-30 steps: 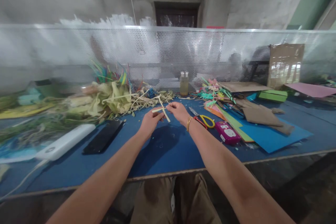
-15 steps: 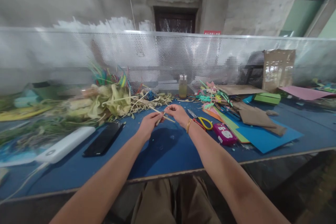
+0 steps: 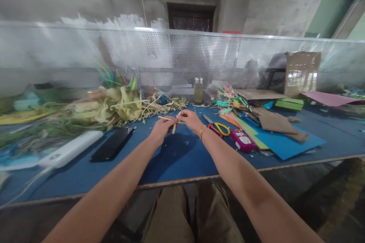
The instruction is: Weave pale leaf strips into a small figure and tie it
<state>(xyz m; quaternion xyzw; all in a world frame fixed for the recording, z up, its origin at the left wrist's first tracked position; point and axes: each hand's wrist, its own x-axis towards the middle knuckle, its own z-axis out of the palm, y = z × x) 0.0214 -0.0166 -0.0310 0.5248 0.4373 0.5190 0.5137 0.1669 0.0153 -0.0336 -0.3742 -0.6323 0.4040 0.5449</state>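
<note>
Left hand (image 3: 162, 129) and right hand (image 3: 191, 120) pinched pale strips (image 3: 173, 129) between them | from hands: bottle (image 3: 198, 92) stood at 1 o'clock | scissors (image 3: 221, 129) lay at 3 | purple box (image 3: 242, 140) sat at 4 | phone (image 3: 112, 145) lay at 8 | leaf pile (image 3: 123, 107) spread at 10

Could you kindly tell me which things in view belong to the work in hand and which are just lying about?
In use:
pale strips, in left hand and right hand
probably the pale leafy pile, similar in colour
perhaps the scissors, close by

Lying about, it seems:
black phone
white device
bottle
purple box
blue sheet
</note>
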